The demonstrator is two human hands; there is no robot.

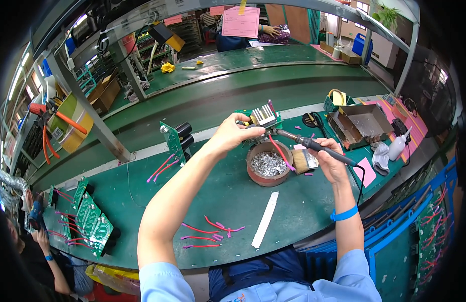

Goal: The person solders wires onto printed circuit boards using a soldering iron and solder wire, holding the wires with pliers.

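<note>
My left hand pinches a small green circuit board bearing a silvery finned heat sink, held above a round bowl. From the board a red wire with a purple end hangs over the bowl's right side. In my right hand is a soldering iron, its tip pointing left at the board's lower edge. Whether tip and board touch, I cannot tell. Silvery scraps fill the brown bowl. A wide bristle brush lies right of it.
Another board with black cylinders stands left of my forearm; several more boards lie at far left near a co-worker. Loose red wires and a white strip lie in front. A metal tray, cloth and white bottle are right.
</note>
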